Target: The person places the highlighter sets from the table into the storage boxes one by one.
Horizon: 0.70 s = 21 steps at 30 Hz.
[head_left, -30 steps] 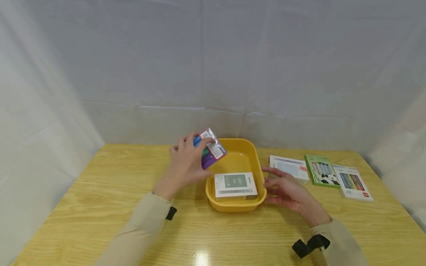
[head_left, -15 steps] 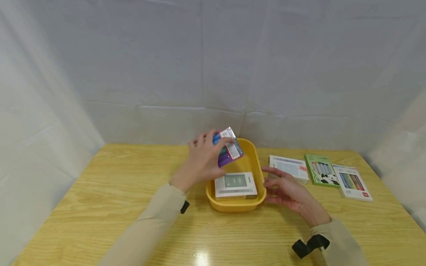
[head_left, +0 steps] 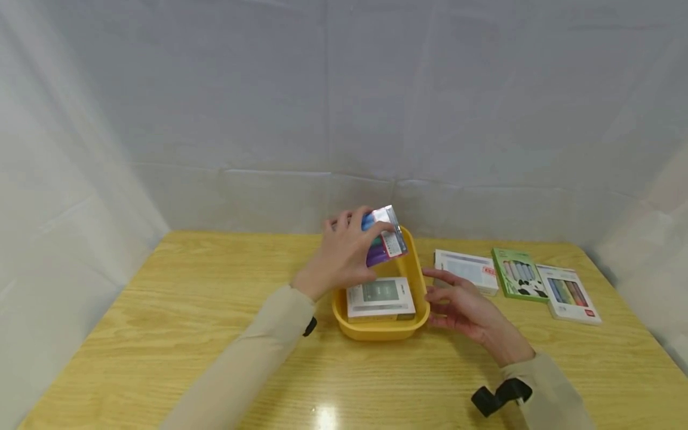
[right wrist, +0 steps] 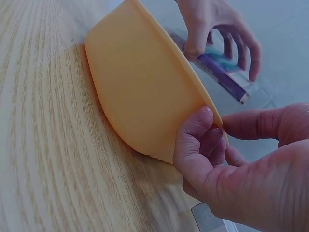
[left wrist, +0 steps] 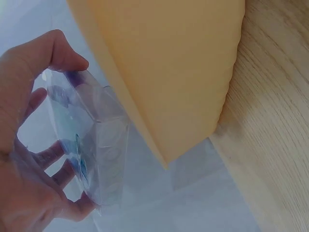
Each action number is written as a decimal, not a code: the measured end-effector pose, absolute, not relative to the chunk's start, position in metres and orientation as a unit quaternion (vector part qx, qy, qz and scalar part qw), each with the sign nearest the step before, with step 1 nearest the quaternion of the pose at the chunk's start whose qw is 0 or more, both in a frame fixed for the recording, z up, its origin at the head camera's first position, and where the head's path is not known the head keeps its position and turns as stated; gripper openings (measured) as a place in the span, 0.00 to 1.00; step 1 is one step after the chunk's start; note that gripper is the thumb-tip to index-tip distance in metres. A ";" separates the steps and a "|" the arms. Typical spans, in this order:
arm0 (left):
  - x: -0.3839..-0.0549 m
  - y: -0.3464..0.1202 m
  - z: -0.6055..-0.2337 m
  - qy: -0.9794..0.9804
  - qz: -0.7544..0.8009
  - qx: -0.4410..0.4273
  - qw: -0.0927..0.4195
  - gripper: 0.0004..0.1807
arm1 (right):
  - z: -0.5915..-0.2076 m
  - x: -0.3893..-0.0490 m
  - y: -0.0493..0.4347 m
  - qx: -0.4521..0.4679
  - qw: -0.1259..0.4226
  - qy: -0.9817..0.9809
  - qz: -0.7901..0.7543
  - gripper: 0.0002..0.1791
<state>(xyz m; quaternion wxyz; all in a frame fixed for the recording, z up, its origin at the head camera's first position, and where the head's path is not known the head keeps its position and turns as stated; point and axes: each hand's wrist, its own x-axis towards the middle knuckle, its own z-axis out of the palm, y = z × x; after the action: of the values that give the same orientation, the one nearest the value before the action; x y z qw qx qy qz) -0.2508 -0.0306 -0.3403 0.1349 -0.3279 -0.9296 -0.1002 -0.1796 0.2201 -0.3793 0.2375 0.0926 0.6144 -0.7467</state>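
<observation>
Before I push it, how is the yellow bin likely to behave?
The yellow bin looks low and broad, so should slide rather than tip. Being thin-walled, it may flex slightly. The white box lying inside could shift.

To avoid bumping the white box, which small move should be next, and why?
Probably lower the marker pack behind the white box: in the head view, the left hand holds it over the far part of the yellow bin, the box lies nearer, and the right hand touches the rim.
</observation>
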 end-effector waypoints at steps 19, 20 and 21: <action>-0.271 -0.013 -0.358 -0.931 -0.054 -0.353 0.077 0.41 | -0.380 -0.180 0.220 0.089 0.233 0.624 -0.741 0.38; -0.271 -0.013 -0.359 -0.932 -0.052 -0.352 0.074 0.41 | -0.380 -0.180 0.220 0.089 0.233 0.624 -0.741 0.38; -0.272 -0.012 -0.360 -0.932 -0.048 -0.352 0.073 0.41 | -0.380 -0.180 0.220 0.089 0.233 0.623 -0.742 0.38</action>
<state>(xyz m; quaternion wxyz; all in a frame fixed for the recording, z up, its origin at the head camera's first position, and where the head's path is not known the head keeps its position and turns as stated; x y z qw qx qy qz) -0.2722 -0.0119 -0.3599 0.0728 -0.3516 -0.9321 -0.0483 -0.1797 0.2201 -0.3796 0.2330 0.0892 0.6228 -0.7415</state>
